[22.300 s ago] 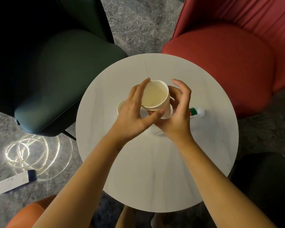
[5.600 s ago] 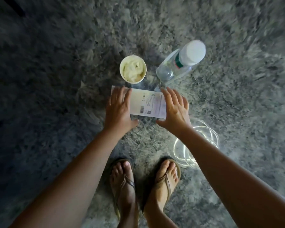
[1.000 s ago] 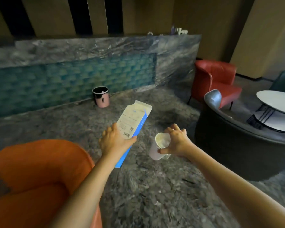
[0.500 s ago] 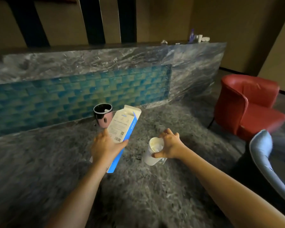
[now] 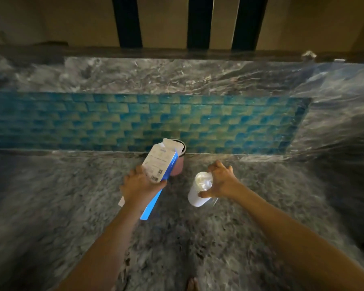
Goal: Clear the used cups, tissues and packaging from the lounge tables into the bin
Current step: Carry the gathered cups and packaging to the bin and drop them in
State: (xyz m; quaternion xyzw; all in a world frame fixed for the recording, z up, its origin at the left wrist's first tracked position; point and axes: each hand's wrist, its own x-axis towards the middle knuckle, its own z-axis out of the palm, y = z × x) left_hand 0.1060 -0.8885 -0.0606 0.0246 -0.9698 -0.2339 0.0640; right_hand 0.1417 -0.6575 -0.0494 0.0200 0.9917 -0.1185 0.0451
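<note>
Cup (image 5: pixel 196 196) in right hand (image 5: pixel 221 182) (box (image 5: pixel 160 164) left)

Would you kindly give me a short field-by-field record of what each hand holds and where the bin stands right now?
left hand: grips the white and blue box, its open top tilted toward the bin
right hand: grips the paper cup at its rim, cup tilted
cup contents: something pale; cannot tell what
bin: pink, dark rim, on the grey carpet below the blue tiled panel, partly hidden behind the box
stage: both items in hand, not yet binned
</note>
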